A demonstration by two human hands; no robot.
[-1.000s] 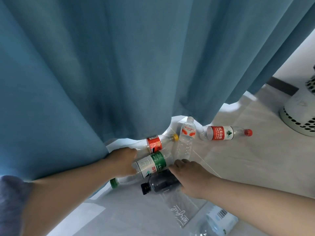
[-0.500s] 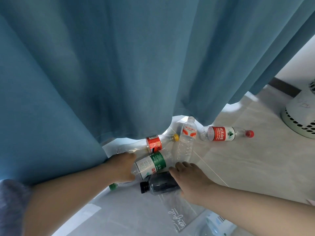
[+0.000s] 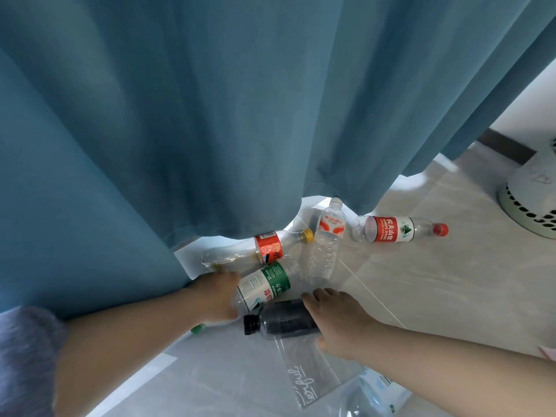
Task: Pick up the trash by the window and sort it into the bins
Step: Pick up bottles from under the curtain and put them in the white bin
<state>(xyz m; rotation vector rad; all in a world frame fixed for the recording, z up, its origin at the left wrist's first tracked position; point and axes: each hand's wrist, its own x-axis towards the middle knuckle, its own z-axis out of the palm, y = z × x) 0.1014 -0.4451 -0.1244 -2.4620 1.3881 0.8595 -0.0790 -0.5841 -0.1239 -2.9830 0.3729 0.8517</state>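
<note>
Head view: just starting. The left hand (image 3: pixel 216 296) wraps the green-label bottle (image 3: pixel 264 285), the right hand (image 3: pixel 340 320) wraps the dark bottle (image 3: pixel 282 322) (the red-cap bottle (image 3: pixel 391 229) and others lie near; no bins show).

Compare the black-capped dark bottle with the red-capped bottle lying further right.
The dark bottle is smoky black with a black cap, held by the right hand; the red-capped bottle is clear, red-labelled, untouched. The dark bottle's cap points left, the red-capped bottle's right. Both are plastic bottles lying on their sides.
</note>
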